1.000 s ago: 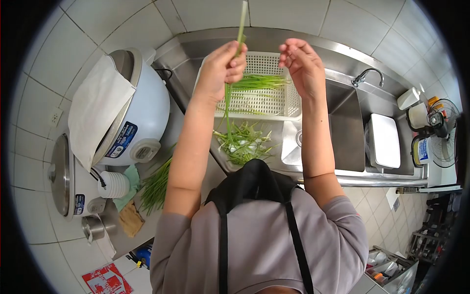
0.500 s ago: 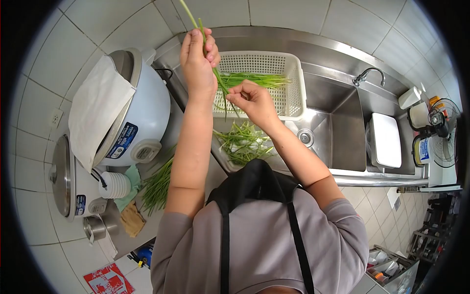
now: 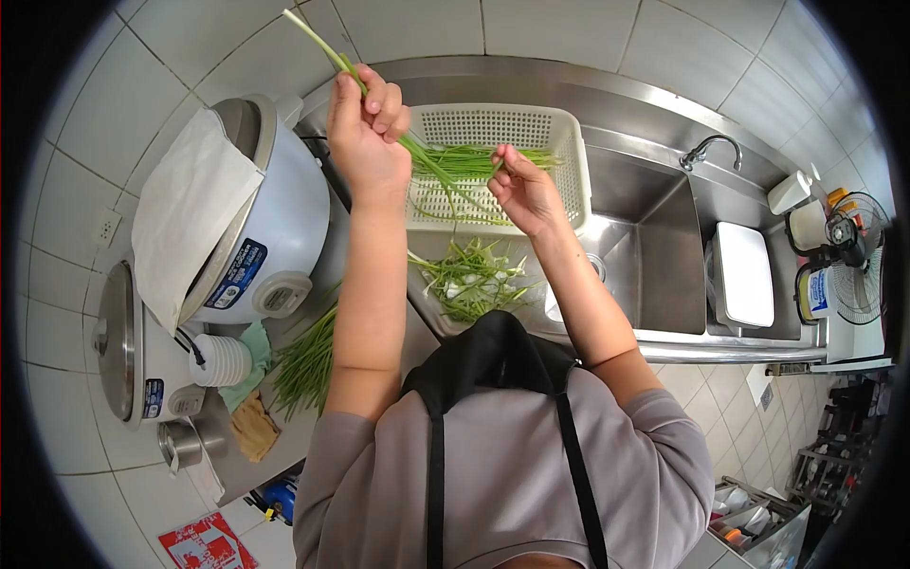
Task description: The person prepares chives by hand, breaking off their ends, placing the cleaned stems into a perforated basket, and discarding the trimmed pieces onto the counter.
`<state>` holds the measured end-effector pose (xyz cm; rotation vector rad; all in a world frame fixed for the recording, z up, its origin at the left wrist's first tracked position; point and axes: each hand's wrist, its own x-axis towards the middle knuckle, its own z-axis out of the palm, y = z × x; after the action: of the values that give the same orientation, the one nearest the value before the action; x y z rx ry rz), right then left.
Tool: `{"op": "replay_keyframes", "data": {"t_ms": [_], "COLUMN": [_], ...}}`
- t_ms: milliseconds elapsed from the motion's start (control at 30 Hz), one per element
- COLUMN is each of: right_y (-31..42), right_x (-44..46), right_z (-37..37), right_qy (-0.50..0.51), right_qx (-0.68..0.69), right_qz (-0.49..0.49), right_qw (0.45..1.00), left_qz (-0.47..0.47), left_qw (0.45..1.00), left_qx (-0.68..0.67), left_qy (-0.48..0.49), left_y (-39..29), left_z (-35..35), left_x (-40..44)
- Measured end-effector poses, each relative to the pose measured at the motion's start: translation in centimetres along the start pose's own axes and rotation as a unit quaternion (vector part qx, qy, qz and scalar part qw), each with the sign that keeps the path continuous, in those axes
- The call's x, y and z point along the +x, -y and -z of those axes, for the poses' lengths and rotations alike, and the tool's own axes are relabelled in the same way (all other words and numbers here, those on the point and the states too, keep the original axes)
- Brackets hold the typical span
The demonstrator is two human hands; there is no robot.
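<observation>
My left hand (image 3: 368,133) is closed around a few green onions (image 3: 318,40), held above the left end of the basket. Their pale ends point up and left, and the green leaves hang down past my wrist into the basket. To the right, my right hand (image 3: 526,190) is over the basket, apart from my left, with fingers pinched; a small green strip of leaf seems to show at the fingertips. More green onions (image 3: 455,161) lie inside the white perforated basket (image 3: 580,171). Below it is a heap of leafy green trimmings (image 3: 474,275) in the near part of the sink area.
At left stand a large rice cooker (image 3: 284,218) with a white cloth (image 3: 190,209) and a smaller cooker (image 3: 142,351). Another green onion bunch (image 3: 305,365) lies on the counter. Right are a steel sink (image 3: 664,247), a faucet (image 3: 711,147), a white-lidded container (image 3: 744,275) and a fan (image 3: 858,223).
My right hand has moved right, away from the green onions in my left hand. My left hand has shifted slightly left and down, and the onions tilt more to the left.
</observation>
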<state>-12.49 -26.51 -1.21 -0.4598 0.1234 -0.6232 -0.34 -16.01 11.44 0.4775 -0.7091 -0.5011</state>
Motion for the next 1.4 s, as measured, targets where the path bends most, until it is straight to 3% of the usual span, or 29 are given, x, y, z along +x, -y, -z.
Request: {"op": "replay_keyframes", "data": {"t_ms": [33, 133, 233, 367, 467, 667, 867, 967, 1067, 1167, 1267, 1333, 1400], "right_y": [0.1, -0.3, 0.1, -0.5, -1.3, -1.3, -1.3, 0.0, 1.8, 0.3, -0.2, 0.0, -0.7], "right_x": [0.0, 0.1, -1.7, -3.1, -2.1, -1.3, -1.1, -1.1, -3.5, -4.1, -4.0, -4.3, -4.3], "right_z": [0.0, 0.7, -0.9, -3.7, -2.1, -1.5, -0.2, 1.7, -0.5, -0.1, 0.4, 0.2, 0.3], "right_qy": [-0.041, 0.045, 0.139, 0.169, 0.166, 0.092, 0.023, 0.096, 0.154, 0.262, 0.249, 0.162, 0.108], "right_qx": [-0.006, -0.057, -0.127, -0.345, -0.323, -0.028, -0.001, -0.022, -0.338, -0.506, -0.464, -0.319, -0.159], "right_qz": [-0.007, -0.065, -0.191, -0.136, -0.103, -0.131, -0.087, -0.088, -0.132, -0.028, -0.036, -0.139, -0.167], "right_qw": [0.999, 0.995, 0.963, 0.913, 0.926, 0.987, 0.996, 0.991, 0.919, 0.821, 0.850, 0.923, 0.967], "left_qz": [0.015, 0.070, 0.115, 0.136, 0.137, 0.131, 0.119, 0.089, 0.065, 0.047, 0.036, 0.035, 0.028], "left_qw": [1.000, 0.990, 0.971, 0.961, 0.958, 0.963, 0.962, 0.958, 0.964, 0.967, 0.964, 0.959, 0.960], "left_qx": [-0.021, -0.087, -0.160, -0.190, -0.206, -0.177, -0.192, -0.208, -0.188, -0.191, -0.215, -0.235, -0.226], "left_qy": [0.014, 0.086, 0.137, 0.147, 0.148, 0.158, 0.154, 0.176, 0.174, 0.161, 0.153, 0.158, 0.163], "left_y": [-0.4, -0.8, -0.5, 0.0, 0.0, 0.4, 0.6, -1.2, -2.4, -3.0, -3.5, -4.1, -4.7], "left_z": [0.2, 1.0, 1.7, 2.1, 2.3, 2.7, 2.6, 2.7, 3.2, 3.7, 4.1, 4.4, 4.4], "left_x": [0.1, 0.5, 0.7, 0.5, 0.5, 0.0, -0.5, -0.2, 0.0, -0.1, -0.3, -1.1, -2.1]}}
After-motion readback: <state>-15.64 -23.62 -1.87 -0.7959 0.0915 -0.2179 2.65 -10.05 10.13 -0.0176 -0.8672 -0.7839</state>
